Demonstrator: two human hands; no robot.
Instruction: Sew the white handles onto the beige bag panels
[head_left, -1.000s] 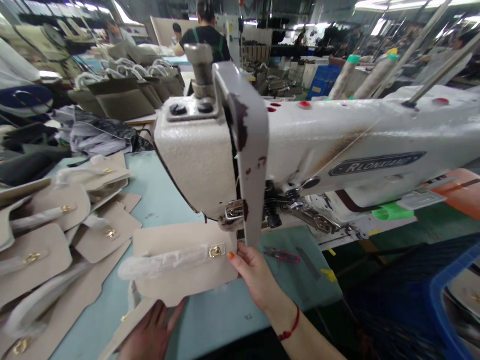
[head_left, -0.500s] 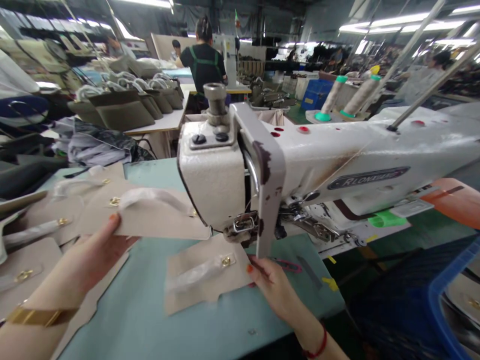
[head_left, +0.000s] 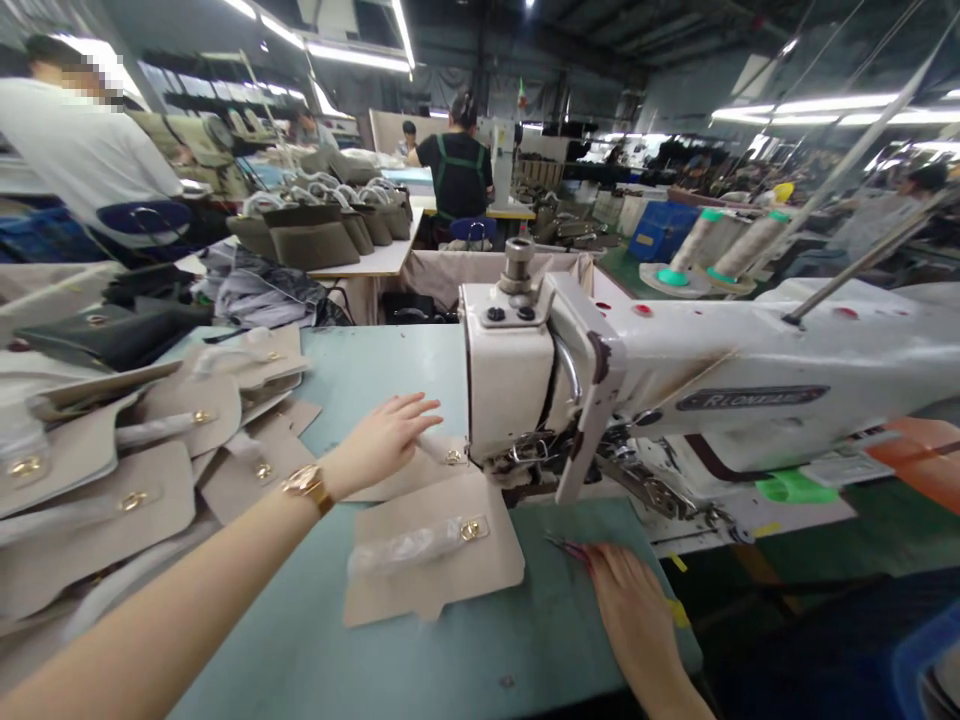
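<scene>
Well apart, both hands. Near a far beige panel (head_left: 401, 482), covering part of it from view, the left hand (head_left: 384, 440), with fingers stretched out and spread; on its wrist, a gold watch (head_left: 309, 486). At the right part of the blue-green table (head_left: 420, 670), palm down, the right hand (head_left: 630, 605), with fingertips over the handle of the pink snips (head_left: 571, 548). Cannot tell fairly, from this angle, if closed on the handle or only resting there. Between the hands, flat on the table, just before the head of the sewing machine (head_left: 705, 355), a near beige panel (head_left: 450, 577), with a gold clasp (head_left: 470, 529) and a plastic-wrapped handle (head_left: 405, 550). To the left, overlapping one another, a heap of similar panels (head_left: 161, 480). Farther back, olive bags (head_left: 311, 240) and, with back turned, a person in green straps (head_left: 456, 165).
</scene>
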